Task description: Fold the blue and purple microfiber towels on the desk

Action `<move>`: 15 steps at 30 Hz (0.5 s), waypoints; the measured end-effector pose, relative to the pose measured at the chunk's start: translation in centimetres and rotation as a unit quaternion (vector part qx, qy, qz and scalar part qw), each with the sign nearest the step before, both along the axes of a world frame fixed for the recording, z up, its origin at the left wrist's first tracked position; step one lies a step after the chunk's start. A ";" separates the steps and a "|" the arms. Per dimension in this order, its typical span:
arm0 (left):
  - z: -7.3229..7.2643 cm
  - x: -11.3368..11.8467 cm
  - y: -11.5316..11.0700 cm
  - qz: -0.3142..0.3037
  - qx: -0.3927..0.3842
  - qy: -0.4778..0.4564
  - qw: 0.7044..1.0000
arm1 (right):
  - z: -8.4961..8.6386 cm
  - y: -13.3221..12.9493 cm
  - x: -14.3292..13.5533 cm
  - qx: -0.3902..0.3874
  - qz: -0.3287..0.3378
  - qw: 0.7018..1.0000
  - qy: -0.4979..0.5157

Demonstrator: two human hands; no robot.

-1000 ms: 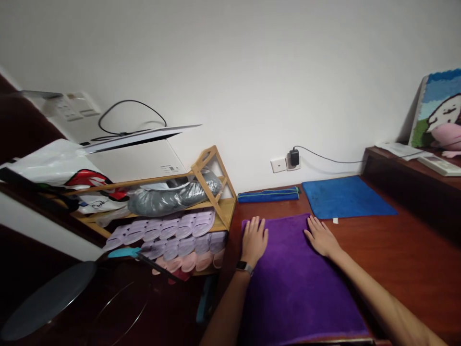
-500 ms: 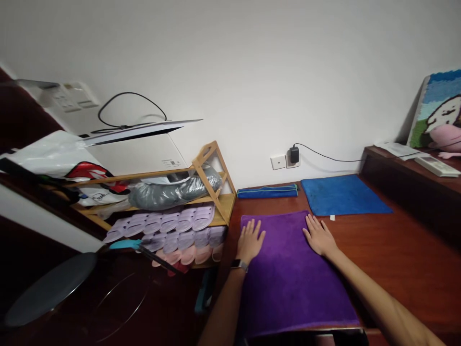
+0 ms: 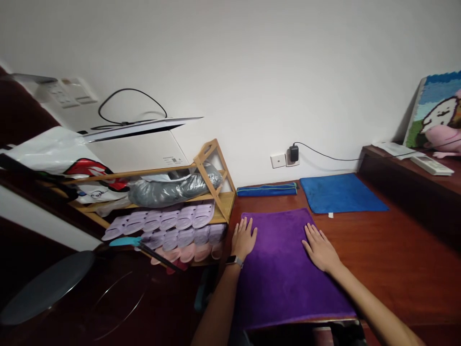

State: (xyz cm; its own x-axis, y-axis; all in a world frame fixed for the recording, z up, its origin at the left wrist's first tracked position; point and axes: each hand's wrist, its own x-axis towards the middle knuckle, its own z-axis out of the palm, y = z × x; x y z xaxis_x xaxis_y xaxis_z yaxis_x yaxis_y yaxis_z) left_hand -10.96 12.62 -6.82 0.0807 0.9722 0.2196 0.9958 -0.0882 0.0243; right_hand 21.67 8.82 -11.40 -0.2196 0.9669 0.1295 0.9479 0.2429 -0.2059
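Note:
A purple cloth (image 3: 281, 269) lies spread flat on the reddish-brown wooden tabletop (image 3: 389, 259), its near edge at the table's front. My left hand (image 3: 244, 239) rests flat on the cloth's left edge with fingers stretched out, a watch on its wrist. On the right edge lies my right hand (image 3: 320, 247), palm down and fingers spread. Neither hand holds anything. Behind the purple cloth, a flat blue cloth (image 3: 342, 193) with a small white tag lies to the right. A folded or rolled blue cloth (image 3: 266, 190) with green edging sits against the wall.
Left of the table stands a wooden rack (image 3: 216, 192) with lilac and pink clogs (image 3: 185, 216), a plastic-wrapped grey bundle (image 3: 175, 190) and a white box (image 3: 144, 153). A black charger (image 3: 294, 154) is plugged into the wall. A raised shelf (image 3: 406, 168) borders the right side.
My left hand has slid slightly left and towards me along the cloth's edge. My right hand has moved slightly towards me. The view has shifted a little.

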 end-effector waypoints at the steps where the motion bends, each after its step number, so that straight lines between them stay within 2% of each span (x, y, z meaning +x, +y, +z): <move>1: 0.4 0.6 -0.2 -0.002 0.007 0.003 1.000 | 0.0 -0.1 0.0 -0.002 -0.002 1.000 -0.001; 3: 0.9 3.1 -1.1 -0.018 0.026 0.004 0.999 | -0.1 0.0 -0.1 -0.002 -0.004 1.000 -0.004; 5: 0.9 7.1 -2.6 -0.062 0.048 -0.007 0.997 | -0.1 0.2 -0.1 0.002 -0.004 1.000 -0.008; 8: -0.1 13.0 -5.2 -0.158 0.055 -0.043 0.985 | 0.0 0.2 0.0 0.010 -0.004 1.000 -0.015; 10: -0.9 14.7 -6.5 -0.176 0.036 -0.060 0.982 | 0.1 0.1 0.0 0.008 -0.005 1.000 -0.018; 12: -1.4 13.7 -7.2 -0.161 0.015 -0.060 0.985 | 0.3 -0.1 0.1 0.000 -0.007 1.000 -0.024; 15: -1.8 7.9 -7.8 -0.118 0.000 -0.031 0.993 | 0.9 -0.2 0.1 -0.015 -0.011 0.999 -0.034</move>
State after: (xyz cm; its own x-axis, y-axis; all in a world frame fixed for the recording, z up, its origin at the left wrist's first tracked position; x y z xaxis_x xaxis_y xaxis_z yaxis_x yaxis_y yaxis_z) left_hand -3.04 4.82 -8.65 0.2920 0.9280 0.2315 0.9440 -0.3185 0.0859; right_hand 21.77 8.65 -10.51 -0.2046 0.9751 0.0856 0.9651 0.2155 -0.1485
